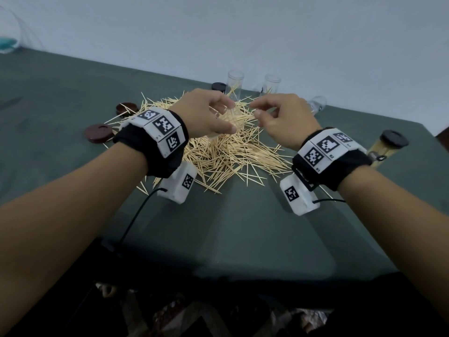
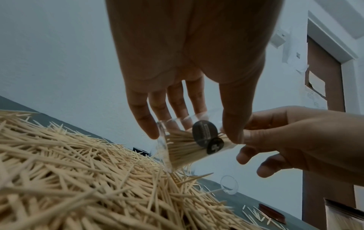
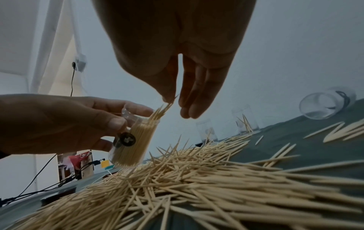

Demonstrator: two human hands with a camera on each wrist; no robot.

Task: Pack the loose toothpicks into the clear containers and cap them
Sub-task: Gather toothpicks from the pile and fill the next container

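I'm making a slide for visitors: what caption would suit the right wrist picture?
Left hand holds a nearly full clear container above the toothpick pile while the right hand feeds in more.

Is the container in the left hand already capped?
No, the container in the left hand is open-topped, toothpicks sticking out.

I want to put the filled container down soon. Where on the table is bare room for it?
Bare green cloth lies between the toothpick pile and the near edge, and left of the brown caps. It is crowded behind the pile, around the standing clear containers.
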